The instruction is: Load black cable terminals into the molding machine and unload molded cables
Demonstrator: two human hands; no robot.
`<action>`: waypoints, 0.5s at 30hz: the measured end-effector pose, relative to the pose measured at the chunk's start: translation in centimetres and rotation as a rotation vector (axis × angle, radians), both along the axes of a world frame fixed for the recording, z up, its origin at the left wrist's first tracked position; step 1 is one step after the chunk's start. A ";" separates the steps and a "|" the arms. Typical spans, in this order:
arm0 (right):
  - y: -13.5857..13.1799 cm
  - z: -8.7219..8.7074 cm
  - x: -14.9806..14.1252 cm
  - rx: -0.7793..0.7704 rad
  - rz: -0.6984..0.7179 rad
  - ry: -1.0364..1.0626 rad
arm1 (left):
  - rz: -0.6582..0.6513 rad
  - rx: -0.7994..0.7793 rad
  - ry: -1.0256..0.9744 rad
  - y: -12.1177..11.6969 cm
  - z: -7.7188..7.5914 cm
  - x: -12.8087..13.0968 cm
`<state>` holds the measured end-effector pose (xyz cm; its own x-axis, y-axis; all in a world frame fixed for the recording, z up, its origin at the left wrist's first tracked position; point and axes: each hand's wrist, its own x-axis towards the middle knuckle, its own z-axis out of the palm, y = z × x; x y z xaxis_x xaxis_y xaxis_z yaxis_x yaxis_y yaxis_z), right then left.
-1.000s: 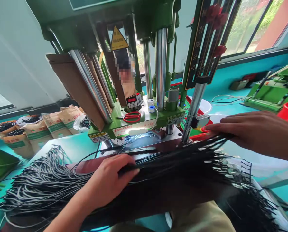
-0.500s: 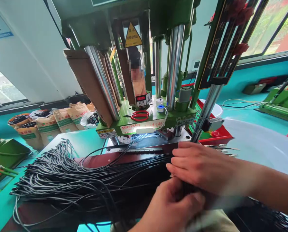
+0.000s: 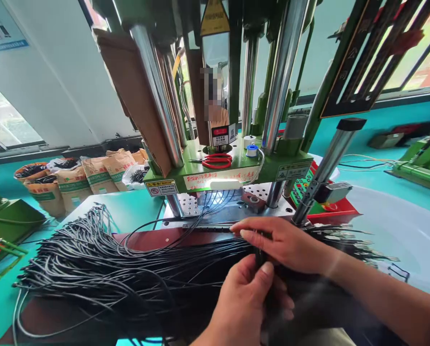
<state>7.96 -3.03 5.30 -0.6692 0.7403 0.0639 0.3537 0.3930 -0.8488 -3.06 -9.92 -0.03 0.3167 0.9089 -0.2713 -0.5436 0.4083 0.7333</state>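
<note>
My left hand (image 3: pixel 245 293) is closed, thumb and fingers pinched round a narrow dark strip (image 3: pixel 260 254) that stands up from its grip. What the strip is I cannot make out. My right hand (image 3: pixel 285 242) reaches in from the right just above it, fingers stretched to the left with a gap between them; its palm side is hidden. Its fingertips are at the right end of a slotted metal bar (image 3: pixel 203 228) at the front of the press. Beneath both hands lies a thick bundle of black cables (image 3: pixel 135 274), their connector ends (image 3: pixel 359 242) sticking out at right.
A green press (image 3: pixel 186 168) with steel columns stands ahead, red-handled pliers (image 3: pixel 217 161) and a small white-and-blue spool (image 3: pixel 251 151) on its ledge. Several cables run under it. A large white basin (image 3: pixel 402 216) is at right; paper sacks (image 3: pixel 72 187) stand at far left.
My right hand has moved left and its fingers have stretched out towards the metal bar. The dark strip now shows above my left hand, and the connector ends are uncovered. The view has shifted.
</note>
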 end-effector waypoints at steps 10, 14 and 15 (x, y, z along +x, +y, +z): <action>10.0 -4.6 -3.9 0.396 0.090 -0.570 | 0.129 -0.250 -0.026 2.0 4.1 -5.2; 10.5 -4.5 -2.8 0.456 0.169 -0.661 | 0.184 -0.213 0.096 3.4 4.5 -6.2; 10.3 -3.8 -1.9 0.484 0.171 -0.677 | 0.184 -0.197 0.117 3.5 4.3 -6.2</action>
<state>6.10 7.28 1.50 -0.7772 0.6200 -0.1074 0.6278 0.7523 -0.2000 -9.22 -6.42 4.29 0.1073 0.8744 -0.4731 -0.5382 0.4512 0.7119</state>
